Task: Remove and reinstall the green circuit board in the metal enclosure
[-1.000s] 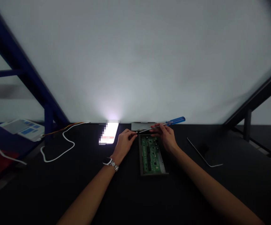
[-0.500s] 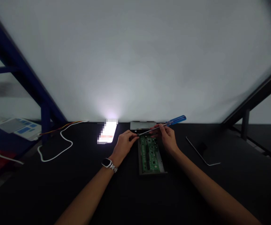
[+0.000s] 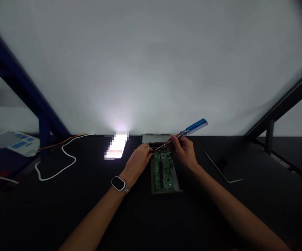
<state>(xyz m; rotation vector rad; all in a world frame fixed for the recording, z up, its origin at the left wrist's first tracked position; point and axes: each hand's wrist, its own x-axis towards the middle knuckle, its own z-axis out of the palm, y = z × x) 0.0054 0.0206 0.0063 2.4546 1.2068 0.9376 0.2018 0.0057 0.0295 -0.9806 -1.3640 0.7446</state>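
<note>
My right hand [image 3: 184, 150] is closed around the shaft of a screwdriver [image 3: 195, 127] with a clear blue handle. The screwdriver slants down to the left, and its tip is at the far left corner of a green circuit board [image 3: 166, 170]. That board lies in a shallow metal tray [image 3: 152, 181] on the black table. Beside the tip, my left hand [image 3: 138, 158] has its fingers bent together at the tray's far left corner; what they hold, if anything, is hidden. A watch [image 3: 118, 183] is on the left wrist.
A lit phone [image 3: 116, 146] stands left of my hands. Behind the board lies a flat grey metal piece [image 3: 156, 138]. White cable [image 3: 74, 162] curls at the left, near a white-and-blue panel [image 3: 16, 142]. A bent thin rod [image 3: 217, 168] lies at the right.
The screwdriver has tilted more steeply, its tip now lower at the board's corner. My left fingers have curled down to the corner. The whole view has shifted slightly.
</note>
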